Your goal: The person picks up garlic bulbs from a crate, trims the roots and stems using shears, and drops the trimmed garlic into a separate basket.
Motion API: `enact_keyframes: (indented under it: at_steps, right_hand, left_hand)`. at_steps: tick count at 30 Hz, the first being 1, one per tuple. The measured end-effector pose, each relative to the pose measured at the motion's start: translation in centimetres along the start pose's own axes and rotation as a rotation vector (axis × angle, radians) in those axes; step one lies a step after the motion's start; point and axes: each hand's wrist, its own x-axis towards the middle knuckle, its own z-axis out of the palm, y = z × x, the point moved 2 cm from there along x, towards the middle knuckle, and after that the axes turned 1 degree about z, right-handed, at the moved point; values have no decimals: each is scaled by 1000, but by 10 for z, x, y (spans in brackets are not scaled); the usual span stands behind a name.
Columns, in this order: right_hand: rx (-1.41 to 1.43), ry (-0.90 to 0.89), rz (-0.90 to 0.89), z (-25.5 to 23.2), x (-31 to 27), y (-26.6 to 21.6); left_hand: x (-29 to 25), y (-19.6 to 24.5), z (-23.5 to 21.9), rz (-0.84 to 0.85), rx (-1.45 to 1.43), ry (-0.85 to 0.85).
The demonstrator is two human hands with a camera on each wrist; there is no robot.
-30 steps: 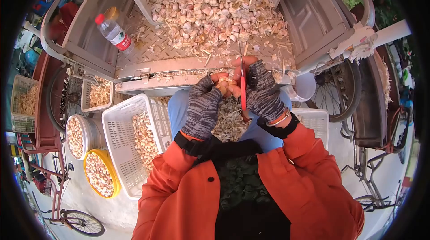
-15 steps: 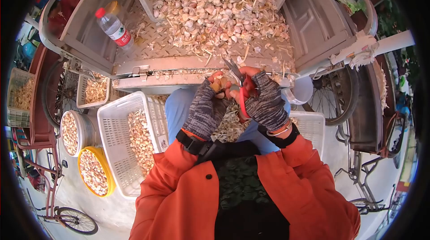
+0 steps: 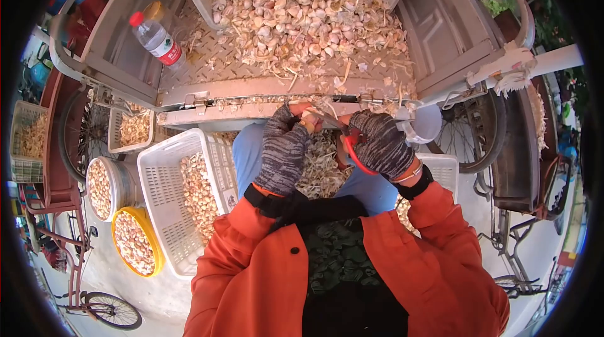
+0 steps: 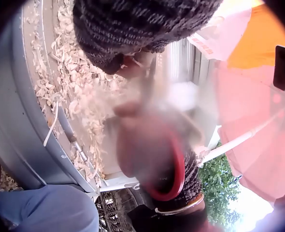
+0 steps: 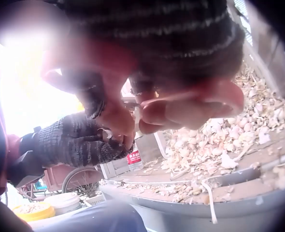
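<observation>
We see two gloved hands near each other over a lap in jeans, the blades of red-handled scissors (image 4: 180, 169) spanning the gap between them. Our left hand (image 3: 282, 151) pinches a pale piece of garlic (image 3: 309, 124), mostly hidden by the fingertips, while our right hand (image 3: 379, 143) grips the scissors, their points towards that piece. Beyond lies a heap of garlic (image 3: 302, 10) on the metal bed, and at its left stands a red-capped bottle (image 3: 151, 35). Its red label (image 3: 169, 52) is the clearest print we have: white Chinese characters run across it, with a small dark emblem above, but they are too small for us to read surely. In the left wrist view, the pink umbrella (image 4: 258, 111) has a pale strip with reddish marks near its edge, which we cannot make out. To our left, a white crate (image 3: 165, 180), a yellow bucket (image 3: 155, 246) and a white bucket (image 3: 123, 187) hold cloves.
</observation>
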Motion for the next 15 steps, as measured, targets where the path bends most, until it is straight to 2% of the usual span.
enact_keyframes:
  at_steps: [4,6,7,8,10,11,12,14,15]
  right_hand:
    - [104,37,4,5,1,2]
    - [222,17,157,9,4,10]
    - [279,100,163,5,3,7]
    - [277,97,160,-2,6,3]
    - [144,30,99,-10,10,-6]
    - [7,44,-14,-9,11,-3]
    - [5,48,-4,-5,9,2]
    - [-118,134,-186,2,8,6]
    - [-93,50,-101,-3,11,-2]
  left_hand:
    - [-1,-12,3,45,94,-116]
    - [1,-13,1,-119,-162,-4]
    - [2,-10,2,-117,-166,-3]
    - [2,-6,2,-122,-164,9]
    - [2,-3,0,-132,-154,17]
    - [2,-3,0,-105,-140,-1]
    - [2,-4,1,-78,-129,-20]
    - [3,-5,3,-43,-123,-9]
    - [2,-5,3,-1,-113,12]
